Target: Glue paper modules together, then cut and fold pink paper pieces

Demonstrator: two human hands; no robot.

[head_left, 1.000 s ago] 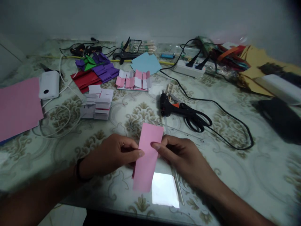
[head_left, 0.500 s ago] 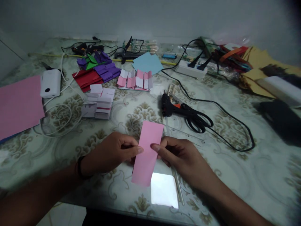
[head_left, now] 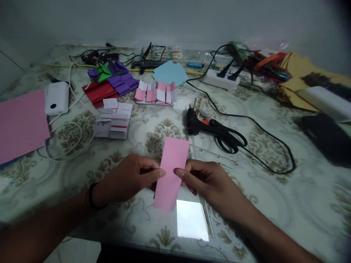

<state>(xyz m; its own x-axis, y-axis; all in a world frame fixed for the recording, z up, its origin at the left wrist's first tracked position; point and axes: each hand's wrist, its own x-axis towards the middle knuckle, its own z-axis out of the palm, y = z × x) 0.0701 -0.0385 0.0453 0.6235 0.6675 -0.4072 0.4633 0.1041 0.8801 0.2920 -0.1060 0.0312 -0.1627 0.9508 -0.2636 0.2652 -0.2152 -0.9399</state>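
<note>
A pink paper strip is held upright-slanted above the table, between my two hands. My left hand pinches its left edge, thumb on the front. Its right edge is pinched by my right hand, thumb also on the front; the other fingers are partly hidden behind the paper. Beyond the strip lie a black glue gun and black-handled scissors. Folded white and pink paper pieces sit to the left, and another folded pink and white set lies farther back.
Pink sheets and a white power bank lie at left. Purple folded paper, red paper and blue sheets are behind. A power strip, yellow paper and a black cord occupy the right.
The pink strip has tilted slightly, its top edge a little higher and its bottom edge raised. Both hands keep their grip on it; the camera view has shifted a little.
</note>
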